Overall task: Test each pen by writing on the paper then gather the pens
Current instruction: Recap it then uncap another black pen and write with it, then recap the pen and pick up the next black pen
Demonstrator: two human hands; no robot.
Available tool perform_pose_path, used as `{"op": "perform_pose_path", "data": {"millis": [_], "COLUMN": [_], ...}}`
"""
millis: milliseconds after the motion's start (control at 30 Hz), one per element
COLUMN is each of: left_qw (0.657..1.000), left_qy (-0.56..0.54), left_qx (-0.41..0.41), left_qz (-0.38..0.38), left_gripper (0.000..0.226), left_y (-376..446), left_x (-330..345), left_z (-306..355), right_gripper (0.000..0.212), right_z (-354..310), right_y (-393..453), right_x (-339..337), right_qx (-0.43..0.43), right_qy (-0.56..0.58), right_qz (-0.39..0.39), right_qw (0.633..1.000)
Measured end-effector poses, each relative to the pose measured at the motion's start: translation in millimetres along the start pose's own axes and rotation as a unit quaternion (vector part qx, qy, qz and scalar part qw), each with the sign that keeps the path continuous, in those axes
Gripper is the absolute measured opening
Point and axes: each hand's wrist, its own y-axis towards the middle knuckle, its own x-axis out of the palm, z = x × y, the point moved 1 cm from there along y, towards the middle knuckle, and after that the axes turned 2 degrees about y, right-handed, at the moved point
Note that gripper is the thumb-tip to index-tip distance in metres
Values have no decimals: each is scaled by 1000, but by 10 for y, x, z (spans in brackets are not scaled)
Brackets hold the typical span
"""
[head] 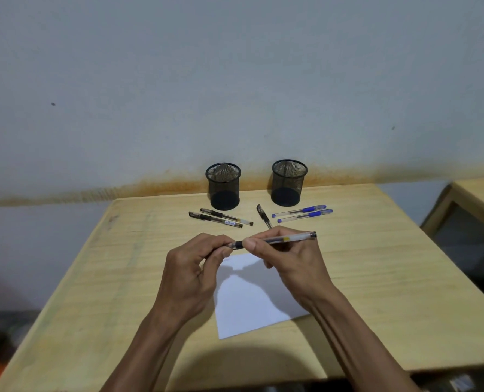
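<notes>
Above the white paper both hands hold one clear black-ink pen level. My right hand grips its barrel, and my left hand pinches the tip end, where a cap may sit; I cannot tell. A faint mark shows at the paper's top left corner. Beyond the hands lie two black pens on the left, one black pen in the middle, partly hidden by my right hand, and two blue pens on the right.
Two black mesh pen cups stand at the table's back edge against the wall, the left cup and the right cup, both showing no pens inside. A second wooden table stands at the right.
</notes>
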Motion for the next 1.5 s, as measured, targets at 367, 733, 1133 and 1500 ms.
{"op": "perform_pose_path", "data": {"millis": [367,733,1133,1500], "left_qw": [997,981,905,901], "left_qy": [65,73,329,330], "left_qx": [6,-177,-243,-251], "left_qz": [-37,-30,-122,-125], "left_gripper": [17,55,53,54], "left_y": [35,40,-132,-118], "left_x": [-195,-26,84,81], "left_z": [-199,-534,-1059,-1081], "right_gripper": [24,19,25,30], "right_z": [89,369,645,634], "right_y": [144,389,872,902], "right_x": [-295,-112,120,300], "right_qx": [-290,-132,96,5], "right_qy": [-357,-499,-567,-586], "right_qz": [18,61,142,134], "right_qw": [887,854,806,799]}}
